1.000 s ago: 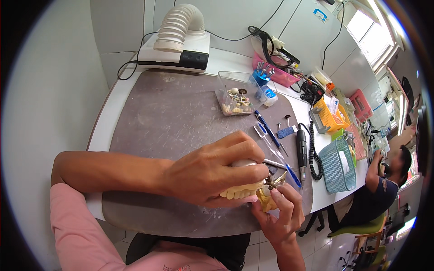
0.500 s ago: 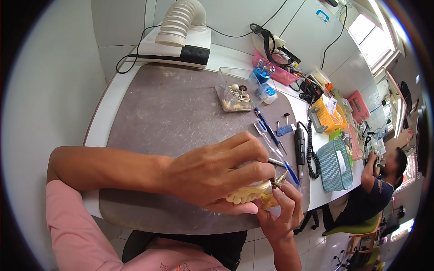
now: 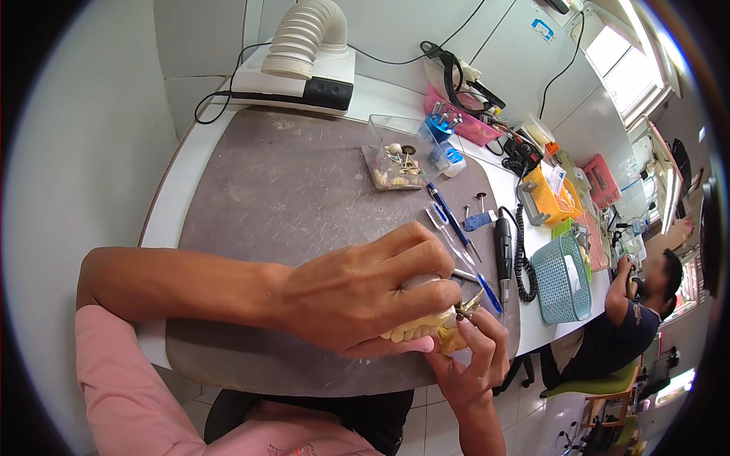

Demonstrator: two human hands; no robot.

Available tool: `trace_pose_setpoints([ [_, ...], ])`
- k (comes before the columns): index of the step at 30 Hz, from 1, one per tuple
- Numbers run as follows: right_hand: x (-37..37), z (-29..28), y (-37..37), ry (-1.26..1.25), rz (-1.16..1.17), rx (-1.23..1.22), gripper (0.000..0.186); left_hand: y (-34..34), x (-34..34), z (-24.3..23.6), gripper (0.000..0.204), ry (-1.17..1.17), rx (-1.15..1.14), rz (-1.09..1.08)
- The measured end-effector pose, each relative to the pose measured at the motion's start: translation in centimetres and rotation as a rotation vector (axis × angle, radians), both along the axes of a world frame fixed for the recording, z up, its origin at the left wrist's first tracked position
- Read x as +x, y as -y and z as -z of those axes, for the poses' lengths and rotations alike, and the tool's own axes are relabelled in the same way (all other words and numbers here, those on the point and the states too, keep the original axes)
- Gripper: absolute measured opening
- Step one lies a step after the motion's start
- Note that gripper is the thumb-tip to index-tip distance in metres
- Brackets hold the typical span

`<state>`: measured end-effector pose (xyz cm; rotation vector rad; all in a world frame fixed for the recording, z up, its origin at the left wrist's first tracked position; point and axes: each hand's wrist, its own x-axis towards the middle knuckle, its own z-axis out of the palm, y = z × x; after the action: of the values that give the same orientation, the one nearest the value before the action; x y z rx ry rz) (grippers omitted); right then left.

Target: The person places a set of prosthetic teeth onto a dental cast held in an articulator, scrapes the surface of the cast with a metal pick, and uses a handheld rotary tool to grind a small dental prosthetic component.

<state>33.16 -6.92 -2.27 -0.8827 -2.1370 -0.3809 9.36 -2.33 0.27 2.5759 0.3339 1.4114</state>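
Note:
My left hand (image 3: 380, 285) is wrapped over a cream-yellow dental model (image 3: 414, 330) with a row of teeth along its lower edge. Its thumb lies beneath the teeth, and the fingers hide most of the cast. Against the model's right end, my right hand (image 3: 479, 353) grips a brass-coloured hinge piece (image 3: 472, 302), its fingertips curled around it. A deeper yellow part of the model (image 3: 452, 340) shows between the two hands. Both hands hold the model just above the near right part of the grey mat.
Right of my hands lie a small brush (image 3: 438, 216), a blue pen-like tool (image 3: 449, 213) and a black handpiece (image 3: 503, 251) with a coiled cord. A clear box (image 3: 395, 178) of burs stands farther back. Baskets line the right, including a blue one (image 3: 561, 281); a person (image 3: 623, 327) sits beyond.
My hands stay closed on the dental model in nearly the same place. The model tips slightly, so a little more of its pale upper part shows under the left fingers.

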Motion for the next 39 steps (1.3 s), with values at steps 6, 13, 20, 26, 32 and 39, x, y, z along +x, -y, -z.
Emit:
trace_pose_setpoints([
  [6,0.0,-0.7,-0.4,-0.079,0.008,-0.098,0.046,-1.5,0.1,-0.4,0.049,0.051,-0.111,-0.006],
  [13,-2.1,-2.0,1.2,-0.245,-0.063,-0.518,0.064,-2.0,0.3,-0.6,0.065,0.435,-1.0,0.031],
  [20,-3.5,-2.0,3.0,-0.164,-0.329,-0.484,0.062,-4.3,-0.6,-0.1,0.081,0.33,-1.401,0.397],
  [26,-2.0,-4.0,-2.7,-0.392,-0.191,-0.415,0.061,-4.0,-0.6,0.0,0.084,0.293,-1.465,0.524],
  [32,-2.3,-5.3,-4.8,-0.271,-0.351,-0.442,0.061,-3.2,-0.8,-0.4,0.063,0.244,-1.442,0.654],
  [39,-2.2,-4.3,-3.3,-0.407,-0.406,-0.414,0.064,-2.8,-0.2,-0.1,0.051,0.27,-1.544,0.799],
])
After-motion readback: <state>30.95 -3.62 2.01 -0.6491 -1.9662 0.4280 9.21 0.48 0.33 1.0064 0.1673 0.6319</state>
